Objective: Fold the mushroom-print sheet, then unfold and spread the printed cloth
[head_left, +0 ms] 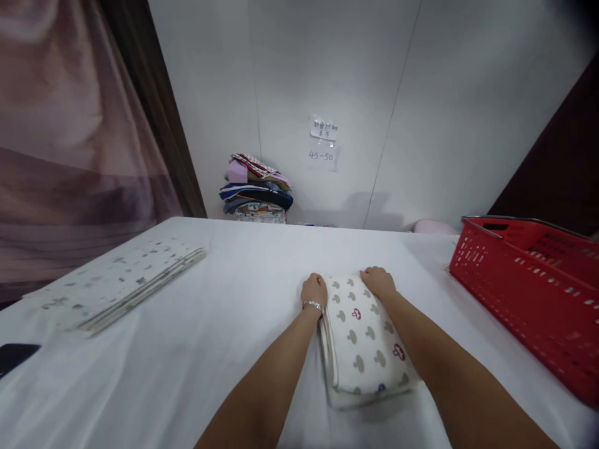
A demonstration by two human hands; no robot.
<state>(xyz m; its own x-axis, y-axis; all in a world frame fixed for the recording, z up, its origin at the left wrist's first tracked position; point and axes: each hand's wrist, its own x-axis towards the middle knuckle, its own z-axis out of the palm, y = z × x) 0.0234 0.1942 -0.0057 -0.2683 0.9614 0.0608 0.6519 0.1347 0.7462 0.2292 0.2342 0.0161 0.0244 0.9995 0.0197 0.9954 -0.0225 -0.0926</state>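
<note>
A folded white cloth [365, 340] printed with grey mushroom shapes, a few of them red or blue, lies in several layers in front of me. My left hand [314, 291], with a bracelet at the wrist, is closed at its far left corner. At the far right corner, my right hand [378, 282] has its fingers curled over the edge. The fingertips of both hands are partly hidden. The cloth's near end rests on the white-covered table [262, 262], and its lower layer shows beyond the upper one.
On the left lie flat folded cloths [135, 274] with a small print, and a dark flat object [16, 357] at the table edge. A red plastic basket [519, 299] stands right. Behind the table is a clothing stack [257, 190] against the wall.
</note>
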